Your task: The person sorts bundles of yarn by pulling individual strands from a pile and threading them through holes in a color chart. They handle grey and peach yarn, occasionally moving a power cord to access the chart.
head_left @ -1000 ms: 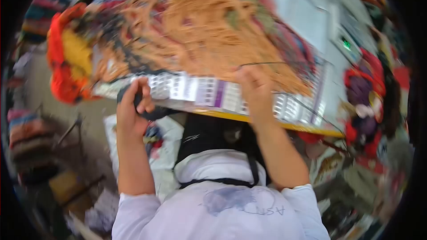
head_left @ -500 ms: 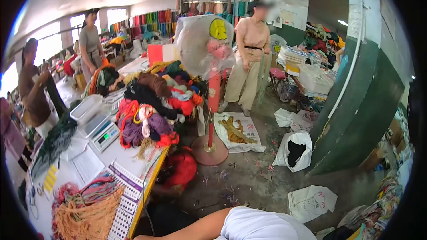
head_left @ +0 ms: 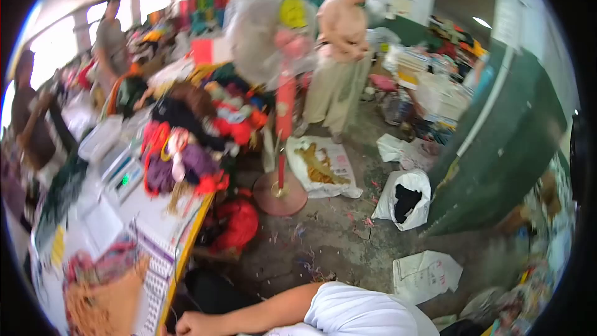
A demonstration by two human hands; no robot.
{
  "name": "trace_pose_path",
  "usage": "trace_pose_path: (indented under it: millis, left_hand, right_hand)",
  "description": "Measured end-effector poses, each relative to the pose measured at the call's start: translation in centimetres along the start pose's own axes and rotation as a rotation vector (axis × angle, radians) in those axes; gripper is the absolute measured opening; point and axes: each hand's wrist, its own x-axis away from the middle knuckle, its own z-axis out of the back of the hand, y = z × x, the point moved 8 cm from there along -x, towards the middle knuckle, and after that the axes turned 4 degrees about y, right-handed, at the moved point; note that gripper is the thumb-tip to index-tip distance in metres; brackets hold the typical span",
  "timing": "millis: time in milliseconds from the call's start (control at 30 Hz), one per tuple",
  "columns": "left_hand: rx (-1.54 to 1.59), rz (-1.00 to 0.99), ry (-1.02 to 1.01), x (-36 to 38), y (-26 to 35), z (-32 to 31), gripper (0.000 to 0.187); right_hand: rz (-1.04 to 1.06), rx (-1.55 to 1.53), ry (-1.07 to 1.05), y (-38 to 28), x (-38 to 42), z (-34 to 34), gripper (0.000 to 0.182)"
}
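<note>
My right hand (head_left: 194, 323) is at the bottom edge of the view, beside the yellow-edged table, at the end of a bare forearm and white sleeve. Its fingers look curled closed; what they hold, if anything, is hidden. My left hand is out of view. On the table near the right hand lie a hank of orange and pink yarn (head_left: 102, 295) and a white card with rows of dark dots (head_left: 152, 286). Further along are a digital scale with a green display (head_left: 124, 177) and a heap of coloured yarn (head_left: 186, 155).
A red post on a round base (head_left: 280, 194) stands beside the table. Yarn lies on a white sack (head_left: 342, 180); an open sack holds something black (head_left: 408, 204). A flat sack (head_left: 426, 277) lies nearer. A green-and-white pillar (head_left: 497, 149) rises right. Several people stand beyond.
The view has tilted and shifted, so the room sits further left and higher. More of my right hand shows beside the table edge. The standing person beyond the post has brought their hands together.
</note>
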Motion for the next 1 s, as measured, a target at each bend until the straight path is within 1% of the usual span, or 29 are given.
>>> trace_pose_path:
  millis: [33,67,100,133,167,200,233,300,367,400,433,500,567,667,867,933,1000]
  left_hand:
    - [-0.062,-0.084,-0.023,-0.2,1.0,-1.1,0.023]
    - [-0.015,-0.053,-0.213,-2.0,-0.6,1.0,0.038]
    - [0.012,-0.098,-0.199,-0.8,1.1,-0.9,0.036]
    - [0.038,-0.103,-0.107,-0.5,2.0,-1.1,0.034]
    - [0.053,-0.059,-0.09,-0.4,2.9,-1.9,0.028]
    - [0.069,-0.062,-0.15,-0.8,3.3,-1.5,0.032]
    - [0.064,-0.133,-0.215,-1.1,4.2,-1.5,0.036]
    - [0.074,-0.122,-0.258,-1.3,4.7,-1.3,0.036]
    - [0.189,-0.067,-0.268,-0.9,5.1,-1.7,0.037]
    - [0.188,-0.063,-0.259,-1.0,5.3,-1.4,0.038]
    - [0.191,-0.069,-0.238,-1.1,5.2,-0.9,0.038]
    - [0.191,-0.132,-0.3,-0.7,5.8,0.2,0.04]
    - [0.218,-0.119,-0.271,-0.9,5.9,1.0,0.042]
    - [0.208,-0.155,-0.257,-1.6,6.5,2.5,0.043]
    - [0.255,-0.158,-0.311,-3.4,7.7,5.6,0.046]
    - [0.21,-0.144,-0.286,-4.2,7.8,7.0,0.05]
    - [0.215,-0.13,-0.305,-5.0,7.9,8.3,0.052]
  right_hand:
    - [-0.005,0.058,-0.059,0.7,-0.5,0.0,0.02]
    - [0.079,0.016,-0.029,-1.6,-0.2,0.8,0.018]
    - [-0.02,-0.06,-0.065,-4.0,0.1,1.3,0.021]
    - [-0.063,-0.082,-0.022,-4.3,-0.2,1.7,0.021]
    - [-0.103,-0.03,-0.058,-4.8,-0.6,1.8,0.017]
    - [-0.147,-0.092,-0.057,-4.0,-1.1,1.4,0.016]
    - [-0.232,-0.098,-0.099,-4.0,-1.5,1.1,0.015]
    - [-0.225,-0.167,-0.117,-3.9,-2.0,1.0,0.016]
    - [-0.22,-0.195,-0.164,-4.4,-2.2,0.9,0.017]
    - [-0.244,-0.225,-0.175,-4.1,-2.6,0.5,0.017]
    - [-0.251,-0.23,-0.194,-4.1,-2.6,0.2,0.017]
    - [-0.248,-0.207,-0.208,-4.3,-2.7,-1.2,0.017]
    - [-0.256,-0.204,-0.222,-4.1,-3.0,-2.2,0.017]
    - [-0.269,-0.17,-0.242,-4.4,-4.0,-3.5,0.017]
    - [-0.329,-0.132,-0.219,-3.9,-6.3,-6.3,0.015]
    - [-0.345,-0.139,-0.189,-3.5,-7.1,-7.2,0.014]
    - [-0.36,-0.119,-0.171,-2.9,-7.9,-8.0,0.014]
